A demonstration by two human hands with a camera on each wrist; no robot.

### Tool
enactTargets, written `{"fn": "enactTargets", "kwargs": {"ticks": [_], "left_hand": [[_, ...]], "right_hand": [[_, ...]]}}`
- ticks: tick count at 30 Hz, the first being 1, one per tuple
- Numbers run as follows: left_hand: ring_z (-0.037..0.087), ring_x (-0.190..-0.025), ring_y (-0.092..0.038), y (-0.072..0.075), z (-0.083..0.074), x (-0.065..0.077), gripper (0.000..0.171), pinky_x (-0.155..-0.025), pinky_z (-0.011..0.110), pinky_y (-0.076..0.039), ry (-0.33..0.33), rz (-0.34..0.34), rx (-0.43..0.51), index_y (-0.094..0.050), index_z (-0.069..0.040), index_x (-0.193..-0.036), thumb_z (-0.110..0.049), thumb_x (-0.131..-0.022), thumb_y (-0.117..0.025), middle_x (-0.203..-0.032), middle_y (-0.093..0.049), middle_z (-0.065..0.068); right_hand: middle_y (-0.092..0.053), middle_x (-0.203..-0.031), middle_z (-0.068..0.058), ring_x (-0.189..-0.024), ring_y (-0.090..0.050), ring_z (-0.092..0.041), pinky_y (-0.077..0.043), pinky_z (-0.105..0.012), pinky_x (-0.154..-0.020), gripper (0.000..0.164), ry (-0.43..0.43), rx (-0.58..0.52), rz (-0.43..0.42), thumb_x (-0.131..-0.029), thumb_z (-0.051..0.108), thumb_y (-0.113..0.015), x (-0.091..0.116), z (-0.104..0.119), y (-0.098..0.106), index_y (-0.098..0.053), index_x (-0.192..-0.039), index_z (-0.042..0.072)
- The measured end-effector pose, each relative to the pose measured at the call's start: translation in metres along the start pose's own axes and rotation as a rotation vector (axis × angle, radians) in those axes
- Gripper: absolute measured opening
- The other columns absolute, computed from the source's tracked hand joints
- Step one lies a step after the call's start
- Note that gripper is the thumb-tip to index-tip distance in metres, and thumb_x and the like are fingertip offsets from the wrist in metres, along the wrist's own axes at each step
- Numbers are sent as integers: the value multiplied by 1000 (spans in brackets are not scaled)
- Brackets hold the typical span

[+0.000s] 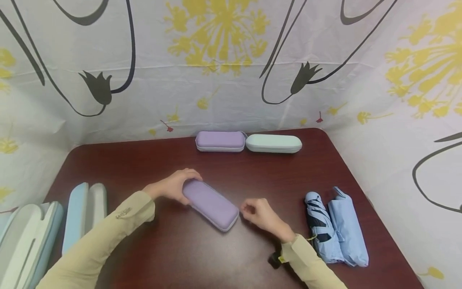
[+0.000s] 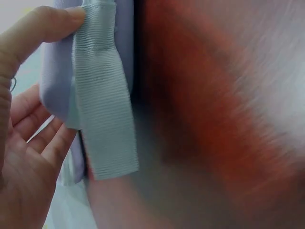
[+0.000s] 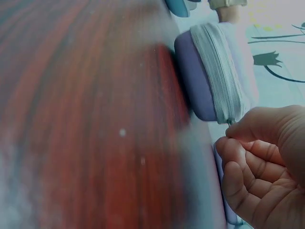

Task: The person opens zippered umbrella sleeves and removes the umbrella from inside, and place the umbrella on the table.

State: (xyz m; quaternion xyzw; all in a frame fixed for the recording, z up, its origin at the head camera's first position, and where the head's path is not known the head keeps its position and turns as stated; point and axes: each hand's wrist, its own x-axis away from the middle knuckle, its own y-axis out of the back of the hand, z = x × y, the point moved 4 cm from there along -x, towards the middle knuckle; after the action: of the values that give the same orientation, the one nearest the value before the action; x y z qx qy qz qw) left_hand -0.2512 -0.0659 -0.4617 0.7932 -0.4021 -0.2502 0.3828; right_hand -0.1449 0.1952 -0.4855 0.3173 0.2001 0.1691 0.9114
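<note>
**At mid-table: left hand [image 1: 177,186] on a purple case [image 1: 211,204], right hand [image 1: 263,214] at its zipper pull [image 3: 230,123]**

Near the middle of the dark red table [image 1: 173,257], the purple case lies slantwise, one end toward the far left and the other toward the near right. The left forearm, in a beige sleeve [image 1: 104,241], reaches up from the lower left, and the left hand grips the far-left end. Its hold is partly closed, spanning the width of the case: the left thumb [image 2: 47,24] bears on one side beside a pale ribbed strap [image 2: 105,109], while the fingers [image 2: 28,114] spread along the other side.

From the lower right, the other forearm comes in, its wrist near the table and its hand at the opposite end. Thumb and forefinger meet at the tips, pinching the little pull at the end of the pale zipper [image 3: 218,71]; the remaining fingers curl loosely toward the palm. Most of the pull is hidden by the fingertips.

Along the far edge, a second purple case [image 1: 220,140] sits right beside a mint case [image 1: 273,143]. To the right of the right hand lie two light-blue fabric bundles [image 1: 348,228], side by side.
</note>
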Motion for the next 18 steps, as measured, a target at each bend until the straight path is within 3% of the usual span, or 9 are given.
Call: {"fn": "enactTargets", "kwargs": {"ticks": [10, 18], "left_hand": [[17, -101, -50, -9, -1, 11, 67, -85, 38, -44, 7, -128, 3, -59, -8, -112, -28, -54, -86, -109, -57, 0], [16, -99, -48, -15, -4, 17, 65, -85, 37, -43, 93, -150, -13, -58, -9, -109, -29, -53, -84, -105, -55, -2]], "right_hand": [[-62, -69, -1, -58, -55, -2, -48, -19, -52, 11, -39, -17, -24, -75, -7, -63, 5, 0, 4, -64, -79, 4], [-61, -68, 0, -55, -53, -1, -47, -19, -49, 13, -34, 13, -65, -74, -7, -63, 7, 2, 5, -63, -78, 6]]}}
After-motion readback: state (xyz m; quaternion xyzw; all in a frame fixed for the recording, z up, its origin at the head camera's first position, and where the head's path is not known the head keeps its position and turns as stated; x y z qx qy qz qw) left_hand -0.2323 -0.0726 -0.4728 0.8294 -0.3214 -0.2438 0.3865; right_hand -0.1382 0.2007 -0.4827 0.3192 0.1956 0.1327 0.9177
